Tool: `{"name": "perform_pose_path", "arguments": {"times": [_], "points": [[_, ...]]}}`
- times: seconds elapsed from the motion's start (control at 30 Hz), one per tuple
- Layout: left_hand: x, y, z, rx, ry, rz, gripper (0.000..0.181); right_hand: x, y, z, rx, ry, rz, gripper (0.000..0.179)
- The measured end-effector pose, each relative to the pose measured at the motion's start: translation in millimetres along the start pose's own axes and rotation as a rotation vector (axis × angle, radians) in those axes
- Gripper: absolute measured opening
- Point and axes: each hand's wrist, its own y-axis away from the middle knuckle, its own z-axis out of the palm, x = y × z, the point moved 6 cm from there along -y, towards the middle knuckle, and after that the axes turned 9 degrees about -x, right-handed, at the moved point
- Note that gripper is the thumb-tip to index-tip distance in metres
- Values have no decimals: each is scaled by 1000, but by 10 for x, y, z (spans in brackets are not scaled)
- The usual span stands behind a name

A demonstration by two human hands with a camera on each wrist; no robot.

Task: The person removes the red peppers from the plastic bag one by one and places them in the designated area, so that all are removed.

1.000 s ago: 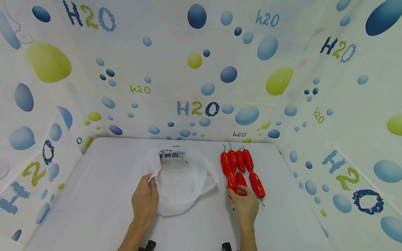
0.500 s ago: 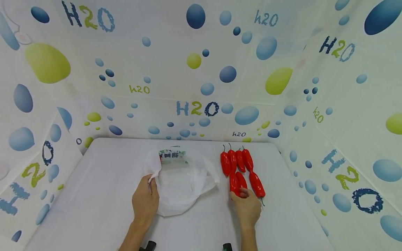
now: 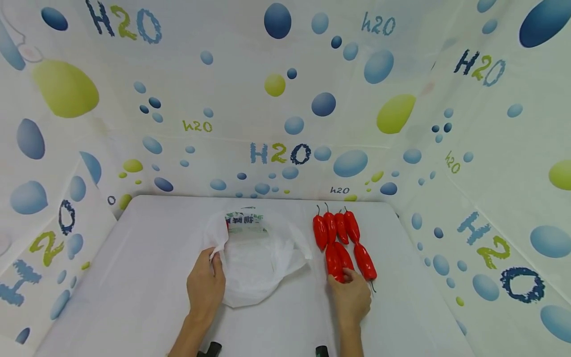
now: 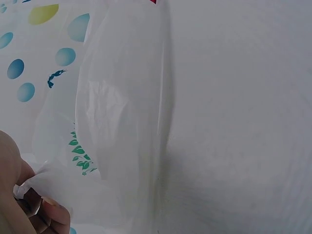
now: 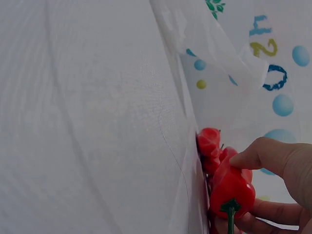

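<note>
A white plastic bag (image 3: 254,285) with green print lies mouth-up at the table's middle. My left hand (image 3: 206,280) pinches its left rim between thumb and fingers; the left wrist view shows the same bag (image 4: 117,107) bunched at the fingertips. To the right, my right hand (image 3: 351,297) holds the near end of a red chili pepper (image 3: 332,260). In the right wrist view, the thumb lies on this pepper (image 5: 231,187) and the fingers are under it, its green stem toward the camera. A second red pepper (image 3: 344,256) lies right alongside, partly covered by the hand.
Several more red peppers (image 3: 341,228) lie in a row behind, stems pointing away. Another pepper (image 3: 366,263) lies at the right of the near row. Dark green-topped objects (image 3: 321,351) show at the near table edge. A patterned curtain (image 3: 285,99) surrounds the white table (image 3: 134,267).
My right hand has shifted slightly right with the held pepper, which now lies close against its neighbour. The left hand and bag have stayed in place.
</note>
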Motion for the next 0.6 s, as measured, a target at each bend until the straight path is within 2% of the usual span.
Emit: {"name": "perform_pose_path", "arguments": {"times": [0.23, 0.6], "points": [[-1, -3, 5, -5, 13, 4, 18, 45, 4, 18, 5, -9, 7, 52], [-12, 2, 6, -6, 19, -4, 18, 70, -13, -3, 73, -29, 27, 54]]}}
